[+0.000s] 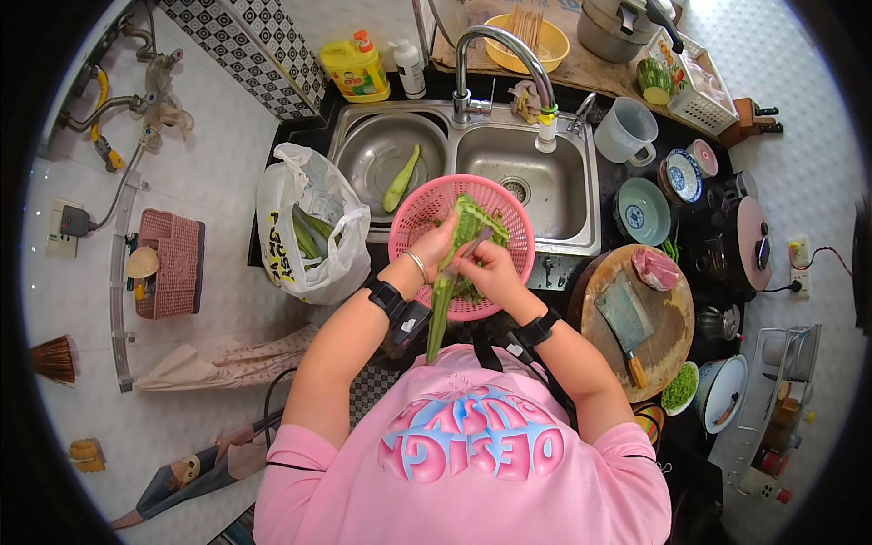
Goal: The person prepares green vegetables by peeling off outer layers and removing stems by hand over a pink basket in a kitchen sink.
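My left hand (430, 246) is closed round a long ridged green gourd (444, 289), which slants over a pink plastic colander (407, 218). In my right hand (492, 269) is a small peeler (482, 237), its end against the gourd; the fingers partly hide it. Green peelings (501, 235) lie in the colander below. A pale, peeled gourd (402, 178) rests in the round metal basin (357, 160) in the left sink bowl. To the left, a white plastic bag (327, 272) stands open with more green gourds (306, 235) inside.
The faucet (507, 33) arches over the right sink bowl (552, 177). On the right, a round wooden chopping board (664, 340) carries a cleaver (625, 313) and raw meat (655, 268). Bowls, a plastic jug (623, 129) and a pink-lidded cooker (753, 242) crowd the counter beyond.
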